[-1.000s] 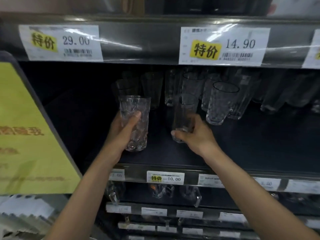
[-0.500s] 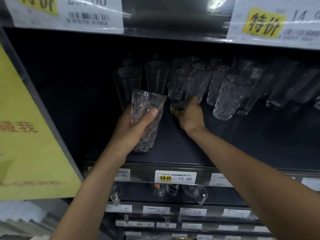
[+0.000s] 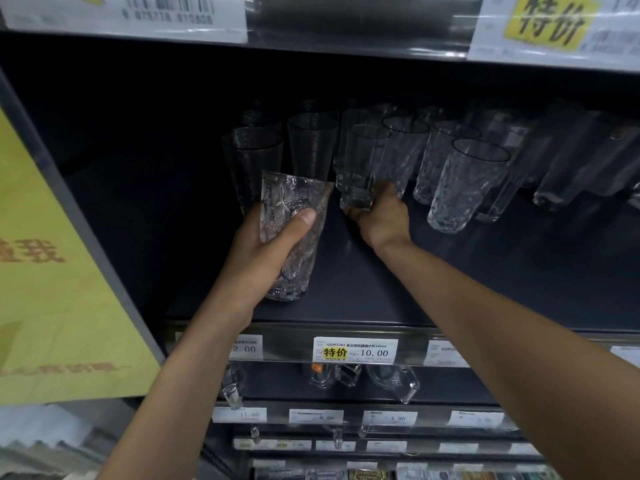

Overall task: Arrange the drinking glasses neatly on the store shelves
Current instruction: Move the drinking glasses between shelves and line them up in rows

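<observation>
My left hand (image 3: pixel 266 247) grips a clear textured glass (image 3: pixel 294 216) tilted slightly, near the front of the dark shelf (image 3: pixel 485 278). Deeper in, my right hand (image 3: pixel 381 220) holds the base of a smooth tall glass (image 3: pixel 362 164) among the standing glasses. Several more glasses stand at the back: two smoky ones (image 3: pixel 252 157) to the left and textured ones (image 3: pixel 464 185) to the right of my right hand.
A price rail with a yellow 10.00 tag (image 3: pixel 355 350) fronts the shelf. The shelf above carries large price labels (image 3: pixel 554 26). A yellow sign panel (image 3: pixel 52 271) stands at the left. Lower shelves hold glass mugs (image 3: pixel 394 379). Tall glasses (image 3: pixel 571 161) lean at the far right.
My right hand has pushed its smooth glass further back into the group. My left hand has carried the textured glass slightly inward and tilted it. The view has dropped and moved closer.
</observation>
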